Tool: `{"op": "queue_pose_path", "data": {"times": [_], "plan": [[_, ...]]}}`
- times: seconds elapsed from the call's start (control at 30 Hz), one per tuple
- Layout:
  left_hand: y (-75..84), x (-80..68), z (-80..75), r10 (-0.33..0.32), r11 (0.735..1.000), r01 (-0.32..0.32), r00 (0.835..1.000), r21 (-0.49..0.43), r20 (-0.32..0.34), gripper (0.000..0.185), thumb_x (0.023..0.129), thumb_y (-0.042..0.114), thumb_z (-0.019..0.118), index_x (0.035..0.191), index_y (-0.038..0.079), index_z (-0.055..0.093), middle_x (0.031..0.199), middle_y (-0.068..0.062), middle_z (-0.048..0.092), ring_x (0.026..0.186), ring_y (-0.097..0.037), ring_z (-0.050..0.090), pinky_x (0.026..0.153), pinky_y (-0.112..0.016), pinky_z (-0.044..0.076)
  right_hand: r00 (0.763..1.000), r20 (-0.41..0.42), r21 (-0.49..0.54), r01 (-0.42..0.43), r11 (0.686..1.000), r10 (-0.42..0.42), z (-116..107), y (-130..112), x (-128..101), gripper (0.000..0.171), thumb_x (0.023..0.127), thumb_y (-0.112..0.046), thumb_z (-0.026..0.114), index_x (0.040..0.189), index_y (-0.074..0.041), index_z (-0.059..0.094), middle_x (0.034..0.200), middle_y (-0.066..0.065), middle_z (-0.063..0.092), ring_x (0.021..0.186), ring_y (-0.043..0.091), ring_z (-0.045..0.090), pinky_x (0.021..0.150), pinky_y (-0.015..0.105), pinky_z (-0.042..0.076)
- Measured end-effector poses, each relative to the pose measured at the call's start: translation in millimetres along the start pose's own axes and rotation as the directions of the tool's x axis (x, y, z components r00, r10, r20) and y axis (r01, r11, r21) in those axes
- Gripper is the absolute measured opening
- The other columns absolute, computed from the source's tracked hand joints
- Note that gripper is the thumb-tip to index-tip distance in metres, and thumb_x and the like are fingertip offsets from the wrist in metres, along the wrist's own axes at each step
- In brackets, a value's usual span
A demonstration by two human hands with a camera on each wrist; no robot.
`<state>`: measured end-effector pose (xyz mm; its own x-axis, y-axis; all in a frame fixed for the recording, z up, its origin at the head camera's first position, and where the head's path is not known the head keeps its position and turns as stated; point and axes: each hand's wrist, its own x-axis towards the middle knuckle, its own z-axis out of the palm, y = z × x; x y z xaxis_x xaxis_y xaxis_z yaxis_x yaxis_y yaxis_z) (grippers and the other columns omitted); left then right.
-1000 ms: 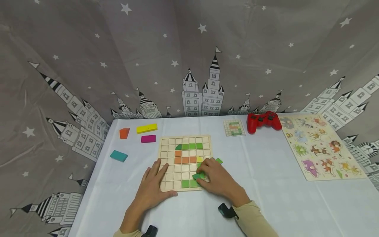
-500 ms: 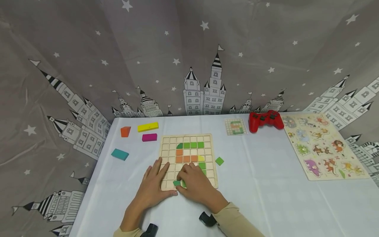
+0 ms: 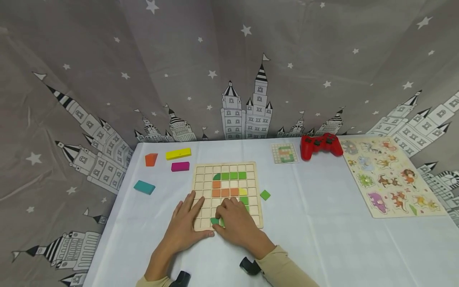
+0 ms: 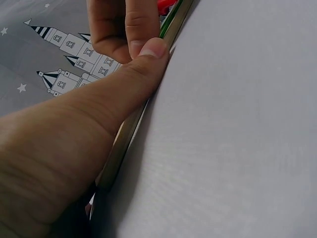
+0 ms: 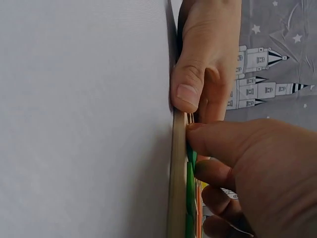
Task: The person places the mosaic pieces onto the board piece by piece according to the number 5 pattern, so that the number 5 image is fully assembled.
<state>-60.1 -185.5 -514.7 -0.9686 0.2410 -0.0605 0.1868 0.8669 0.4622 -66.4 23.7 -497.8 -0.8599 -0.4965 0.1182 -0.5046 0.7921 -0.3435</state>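
Note:
A wooden grid board [image 3: 253, 171] lies on the white table, with green, orange and yellow tiles set in part of its squares. My left hand [image 3: 183, 223] rests spread on its left side, the thumb along the near edge. At the bottom row, my right hand [image 3: 237, 224] pinches a dark green tile [image 3: 214, 221] between thumb and fingers. In the right wrist view that tile [image 5: 191, 151] sits at the board's surface, just left of a lighter green one [image 5: 190, 183]. My right hand hides part of the lower rows.
Right of the board lies a loose green tile [image 3: 265, 195]. Farther back are a small pattern card [image 3: 285, 154], a red game controller [image 3: 321, 146] and an animal puzzle board [image 3: 391, 179]. Orange [image 3: 151, 160], yellow [image 3: 178, 154], magenta [image 3: 180, 166] and teal [image 3: 144, 187] blocks lie left.
My right hand has moved left and toward me along the board with the dark green tile, from the right columns to the bottom row, then stayed there. The left hand has kept its place.

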Motion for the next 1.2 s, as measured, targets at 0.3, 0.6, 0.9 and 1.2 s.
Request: {"op": "queue_pose_path", "data": {"times": [0.3, 0.6, 0.9, 1.2], "plan": [[-1.1, 0.5, 2.1, -0.004, 1.0, 0.004, 1.0, -0.002, -0.007, 0.114, 0.068, 0.069, 0.083, 0.159, 0.016, 0.038, 0.171, -0.014, 0.017, 0.158, -0.037, 0.017, 0.128, -0.056, 0.015, 1.0, -0.024, -0.02, -0.007, 1.0, 0.006, 0.1, -1.0, -0.8, 0.02, 0.089, -0.042, 0.077, 0.089, -0.024, 0.069, 0.094, -0.007, 0.056, 0.087, 0.011, 0.046, 0.076, 0.025, 0.039], [-0.6, 0.9, 1.8, -0.007, 1.0, 0.007, 1.0, 0.003, -0.01, 0.114, 0.068, 0.068, 0.084, 0.158, 0.016, 0.039, 0.171, -0.014, 0.019, 0.158, -0.037, 0.018, 0.128, -0.057, 0.016, 0.999, -0.031, -0.008, -0.03, 1.0, 0.03, -0.5, -2.5, -0.9, 0.017, 0.089, -0.037, 0.078, 0.089, -0.022, 0.07, 0.095, -0.005, 0.058, 0.086, 0.012, 0.046, 0.074, 0.026, 0.038], [0.9, 0.0, 0.0, -0.029, 1.0, 0.029, 1.0, -0.009, 0.002, 0.114, 0.067, 0.07, 0.083, 0.158, 0.018, 0.039, 0.171, -0.013, 0.019, 0.158, -0.037, 0.018, 0.128, -0.058, 0.016, 0.997, -0.027, 0.045, -0.065, 0.997, 0.067, -10.2, 3.5, -4.5, 0.018, 0.089, -0.04, 0.078, 0.09, -0.023, 0.072, 0.099, -0.006, 0.06, 0.09, 0.013, 0.049, 0.075, 0.028, 0.04], [3.0, 0.8, -0.7, -0.063, 0.998, 0.064, 0.997, -0.02, 0.033, 0.116, 0.065, 0.07, 0.084, 0.159, 0.018, 0.038, 0.172, -0.012, 0.015, 0.159, -0.036, 0.014, 0.129, -0.057, 0.014, 0.957, -0.054, 0.248, -0.264, 0.932, 0.285, -37.3, 71.0, -15.2, 0.017, 0.089, -0.034, 0.079, 0.097, -0.02, 0.073, 0.106, -0.002, 0.063, 0.097, 0.018, 0.051, 0.089, 0.038, 0.047]]}}
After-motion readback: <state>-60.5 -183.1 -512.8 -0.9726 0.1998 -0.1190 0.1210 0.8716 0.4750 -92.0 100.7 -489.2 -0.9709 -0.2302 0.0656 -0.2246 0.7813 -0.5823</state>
